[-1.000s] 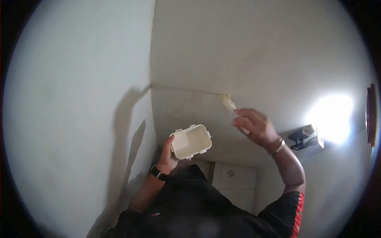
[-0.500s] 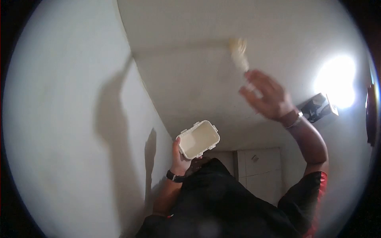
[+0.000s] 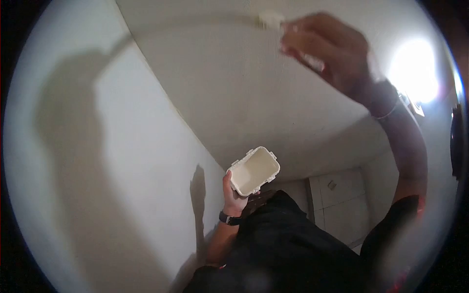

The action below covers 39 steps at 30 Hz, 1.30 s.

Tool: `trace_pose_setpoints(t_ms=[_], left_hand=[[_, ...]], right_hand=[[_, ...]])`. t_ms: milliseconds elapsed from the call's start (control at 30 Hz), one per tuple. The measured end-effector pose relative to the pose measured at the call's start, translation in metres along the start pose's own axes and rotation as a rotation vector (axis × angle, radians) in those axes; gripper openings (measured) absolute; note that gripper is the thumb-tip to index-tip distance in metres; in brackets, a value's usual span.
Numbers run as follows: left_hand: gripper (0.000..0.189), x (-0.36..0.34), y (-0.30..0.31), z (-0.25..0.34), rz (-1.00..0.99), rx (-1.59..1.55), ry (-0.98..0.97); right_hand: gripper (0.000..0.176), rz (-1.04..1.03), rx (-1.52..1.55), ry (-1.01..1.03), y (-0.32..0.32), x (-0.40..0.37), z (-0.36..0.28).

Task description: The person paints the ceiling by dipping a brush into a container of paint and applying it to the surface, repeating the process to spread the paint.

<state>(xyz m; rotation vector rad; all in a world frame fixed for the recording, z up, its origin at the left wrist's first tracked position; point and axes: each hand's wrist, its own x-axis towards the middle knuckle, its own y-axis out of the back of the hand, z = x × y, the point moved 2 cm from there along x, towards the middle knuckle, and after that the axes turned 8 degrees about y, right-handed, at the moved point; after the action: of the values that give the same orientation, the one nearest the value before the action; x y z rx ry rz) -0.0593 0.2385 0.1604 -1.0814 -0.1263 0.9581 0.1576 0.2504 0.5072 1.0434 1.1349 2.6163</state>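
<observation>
My left hand (image 3: 235, 199) grips a cream-white plastic tub (image 3: 266, 163) with clip lugs around its rim, the thumb at its side and its open top facing me. The inside is a smooth pale cream. My right hand (image 3: 334, 53) is raised high, its fingers pinched on a pale, blurred paintbrush (image 3: 271, 20). The brush tip points left, right at the off-white wall (image 3: 220, 73) in front of me.
A second pale wall (image 3: 146, 161) meets it in a corner on the left and carries long shadows. A bright lamp (image 3: 414, 71) glares at the right. Floor tiles (image 3: 339, 215) with a small scrap (image 3: 332, 185) show below.
My right hand has moved up with the brush, which has turned from pointing upward to pointing left. The tub in my left hand sits slightly farther right in view.
</observation>
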Motion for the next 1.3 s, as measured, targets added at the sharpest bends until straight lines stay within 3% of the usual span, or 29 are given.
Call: trace_pose_setpoints(t_ms=[100, 167, 333, 433, 533, 600, 667, 733, 900, 967, 1100, 1200, 1300], left_hand=[[0.06, 0.001, 0.001, 0.005, 0.018, 0.003, -0.032], [0.06, 0.001, 0.002, 0.008, 0.045, 0.024, -0.023], [0.061, 0.008, 0.004, 0.011, -0.01, 0.003, -0.039], [0.063, 0.01, 0.006, 0.01, -0.013, -0.018, -0.027], [0.063, 0.012, 0.005, 0.01, -0.006, -0.017, -0.026], [0.063, 0.013, 0.006, 0.009, -0.008, -0.008, -0.025], [0.063, 0.015, 0.008, 0.009, 0.006, 0.007, -0.026], [0.063, 0.017, 0.009, 0.011, 0.005, 0.008, -0.017], [0.063, 0.021, 0.009, 0.015, -0.003, 0.02, -0.007], [0.063, 0.021, 0.009, 0.015, 0.005, 0.007, 0.014], [0.062, 0.021, 0.004, 0.022, 0.045, -0.003, 0.005], [0.061, 0.023, 0.005, 0.026, 0.061, 0.01, 0.002], [0.061, 0.025, 0.004, 0.027, 0.059, 0.023, -0.001]], right_hand=[[0.016, 0.096, -0.131, -0.068, 0.004, 0.009, -0.001], [0.018, 0.116, -0.358, 0.191, -0.014, -0.003, -0.013], [0.025, -0.203, -0.004, 0.043, -0.082, -0.063, -0.063], [0.023, -0.28, 0.244, -0.053, -0.097, -0.081, -0.073], [0.023, -0.255, 0.298, -0.118, -0.079, -0.076, -0.059], [0.015, -0.224, 0.092, -0.096, -0.059, -0.067, -0.032], [0.019, -0.051, 0.047, -0.104, -0.038, -0.047, 0.002], [0.029, -0.003, -0.13, -0.077, -0.011, -0.024, 0.016], [0.026, 0.119, -0.079, -0.16, -0.024, -0.032, 0.008], [0.026, -0.005, -0.288, 0.096, -0.059, -0.048, -0.013], [0.023, -0.231, 0.016, 0.106, -0.106, -0.078, -0.054], [0.028, -0.225, 0.241, 0.012, -0.108, -0.074, -0.06], [0.028, -0.251, 0.217, -0.018, -0.095, -0.051, -0.042]])
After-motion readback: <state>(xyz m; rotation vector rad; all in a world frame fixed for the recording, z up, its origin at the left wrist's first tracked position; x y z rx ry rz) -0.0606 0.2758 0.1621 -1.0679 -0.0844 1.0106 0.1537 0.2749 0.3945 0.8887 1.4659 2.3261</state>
